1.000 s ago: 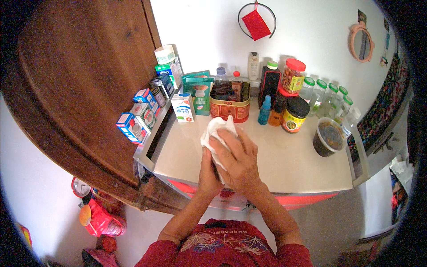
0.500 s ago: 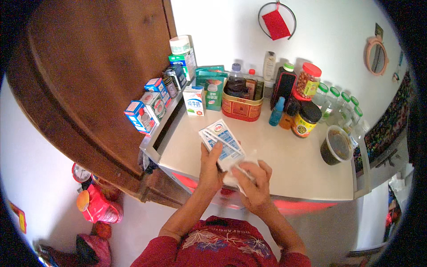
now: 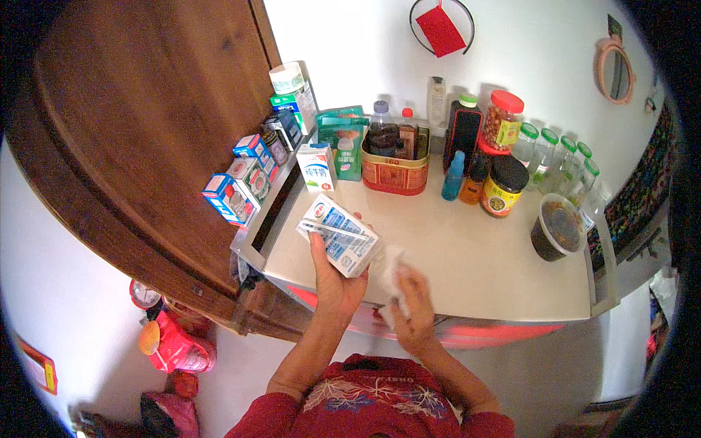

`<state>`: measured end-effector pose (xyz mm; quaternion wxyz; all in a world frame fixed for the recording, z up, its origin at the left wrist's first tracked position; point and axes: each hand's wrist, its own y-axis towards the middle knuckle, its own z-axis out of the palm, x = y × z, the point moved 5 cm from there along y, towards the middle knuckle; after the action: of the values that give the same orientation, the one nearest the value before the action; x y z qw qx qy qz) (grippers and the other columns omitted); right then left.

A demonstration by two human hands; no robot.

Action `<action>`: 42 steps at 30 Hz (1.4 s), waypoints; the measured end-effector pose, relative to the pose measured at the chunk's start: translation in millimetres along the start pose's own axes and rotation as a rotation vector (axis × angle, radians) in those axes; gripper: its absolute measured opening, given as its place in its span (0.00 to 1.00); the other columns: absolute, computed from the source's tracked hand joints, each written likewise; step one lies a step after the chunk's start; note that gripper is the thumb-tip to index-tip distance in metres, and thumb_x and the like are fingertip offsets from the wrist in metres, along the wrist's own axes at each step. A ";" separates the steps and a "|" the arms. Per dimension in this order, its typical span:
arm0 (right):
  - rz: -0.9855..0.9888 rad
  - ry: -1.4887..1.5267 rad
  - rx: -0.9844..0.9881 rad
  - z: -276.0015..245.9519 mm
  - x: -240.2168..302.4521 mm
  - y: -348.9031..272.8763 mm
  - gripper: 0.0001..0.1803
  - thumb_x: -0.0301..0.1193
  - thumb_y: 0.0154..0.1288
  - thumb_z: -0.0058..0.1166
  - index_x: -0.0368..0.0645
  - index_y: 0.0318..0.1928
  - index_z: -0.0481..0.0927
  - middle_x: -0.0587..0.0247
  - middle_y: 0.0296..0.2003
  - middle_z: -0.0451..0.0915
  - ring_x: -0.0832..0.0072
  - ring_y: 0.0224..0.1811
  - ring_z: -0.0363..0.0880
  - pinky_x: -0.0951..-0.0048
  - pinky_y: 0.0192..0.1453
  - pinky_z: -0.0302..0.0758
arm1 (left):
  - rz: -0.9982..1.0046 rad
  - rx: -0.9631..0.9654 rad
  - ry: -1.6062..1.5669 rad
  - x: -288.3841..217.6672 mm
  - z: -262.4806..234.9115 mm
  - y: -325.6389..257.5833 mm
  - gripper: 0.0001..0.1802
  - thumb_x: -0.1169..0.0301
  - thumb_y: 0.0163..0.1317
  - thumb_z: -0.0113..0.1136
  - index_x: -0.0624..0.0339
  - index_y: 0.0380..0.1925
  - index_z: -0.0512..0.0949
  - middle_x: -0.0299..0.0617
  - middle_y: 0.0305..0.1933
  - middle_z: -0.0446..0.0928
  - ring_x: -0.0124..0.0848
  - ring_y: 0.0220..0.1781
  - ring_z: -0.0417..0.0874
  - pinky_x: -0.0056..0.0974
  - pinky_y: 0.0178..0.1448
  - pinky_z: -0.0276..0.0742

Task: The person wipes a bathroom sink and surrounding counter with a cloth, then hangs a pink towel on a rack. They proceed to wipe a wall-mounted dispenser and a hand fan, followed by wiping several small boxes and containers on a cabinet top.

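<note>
My left hand (image 3: 339, 285) is wrapped round a white and blue milk carton (image 3: 337, 235), tilted above the near part of the cabinet top. A wrapped straw (image 3: 336, 231) lies across the carton's face. To the right of it, my right hand (image 3: 413, 303) holds a crumpled white tissue (image 3: 392, 277), somewhat blurred. The tissue is close to the carton's lower end; a small gap seems to part them. Farther back, a second milk carton (image 3: 317, 168) stands upright beside green pouches (image 3: 346, 150).
A red-gold tin (image 3: 394, 174) with bottles stands at the back. Rightward are a blue spray bottle (image 3: 453, 177), a black-lidded jar (image 3: 504, 188), green-lidded glass jars (image 3: 544, 152) and a dark tub (image 3: 556, 232). Small boxes (image 3: 231, 198) line the left ledge beside a brown wooden door (image 3: 146, 131).
My left hand has turned the carton and shifted it slightly left. My right hand has drawn away from it with the tissue, a little lower. The view has shifted slightly.
</note>
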<state>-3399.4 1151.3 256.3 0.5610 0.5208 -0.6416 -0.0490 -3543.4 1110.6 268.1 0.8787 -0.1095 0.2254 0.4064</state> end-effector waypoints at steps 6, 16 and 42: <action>0.014 -0.037 -0.124 11.4 21.4 36.9 0.33 0.19 0.56 0.47 0.29 0.63 0.57 0.38 0.62 0.50 0.47 0.66 0.50 0.58 0.68 0.51 | -0.044 0.015 0.024 12.9 -6.1 -4.5 0.30 0.43 0.63 0.45 0.50 0.56 0.65 0.38 0.53 0.72 0.34 0.53 0.75 0.42 0.59 0.70; -0.131 0.187 0.373 7.8 28.7 3.6 0.27 0.15 0.51 0.50 0.31 0.56 0.68 0.42 0.57 0.61 0.50 0.58 0.63 0.62 0.61 0.63 | 0.181 -0.116 0.462 -9.3 -20.8 -8.0 0.23 0.60 0.65 0.48 0.58 0.56 0.59 0.44 0.48 0.71 0.37 0.47 0.77 0.39 0.47 0.78; 0.024 -0.239 0.175 10.9 -32.1 34.2 0.22 0.14 0.46 0.51 0.40 0.45 0.75 0.50 0.50 0.68 0.53 0.52 0.65 0.62 0.53 0.68 | 0.339 0.187 0.886 -71.1 -64.0 118.8 0.28 0.81 0.51 0.62 0.56 0.52 0.63 0.42 0.49 0.75 0.31 0.50 0.77 0.38 0.53 0.74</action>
<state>-3434.3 1184.3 253.0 0.4334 0.5504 -0.7120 -0.0477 -3694.2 1116.1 245.5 0.6257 -0.1544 0.6281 0.4361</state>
